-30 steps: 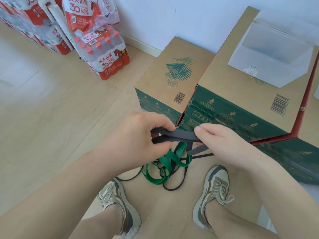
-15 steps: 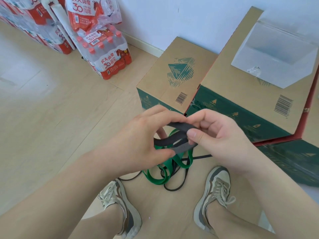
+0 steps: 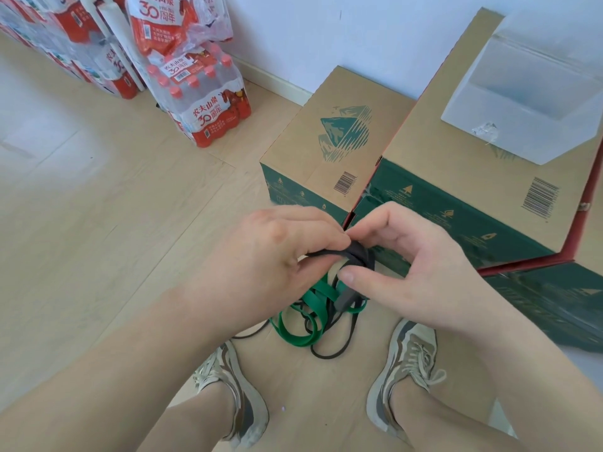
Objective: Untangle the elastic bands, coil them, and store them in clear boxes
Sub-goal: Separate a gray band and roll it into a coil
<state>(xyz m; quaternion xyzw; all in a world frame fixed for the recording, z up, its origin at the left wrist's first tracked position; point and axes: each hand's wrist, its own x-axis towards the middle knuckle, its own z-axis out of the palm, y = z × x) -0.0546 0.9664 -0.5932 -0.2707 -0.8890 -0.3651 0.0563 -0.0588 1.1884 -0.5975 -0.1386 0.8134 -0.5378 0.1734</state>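
Coiling the dark grey band (image 3: 357, 254), held at waist height above the floor (image 3: 98, 223) between the person's feet. The left hand (image 3: 277, 252) is closed round the flat run of the band, fingers curled over it; the right hand (image 3: 408, 275) pinches the small roll between thumb and fingertips, and a short grey tail (image 3: 346, 300) hangs just below the thumb. To do this step well, the left hand should probably feed the band flat and under light tension while the right turns the roll, each lap laid squarely on the last; a twist or slack lap would likely let the elastic spring open once released. The green band (image 3: 313, 308) and a thin black band (image 3: 329, 353) lie looped through one another on the floor, apparently not yet untangled. The clear box (image 3: 509, 125) stands on the larger carton (image 3: 434, 132) to the right, well apart from the hands; its walls are cloudy and no band can be made out inside. The smaller carton (image 3: 310, 148) beside it is shut, as is the larger, so their contents are hidden.
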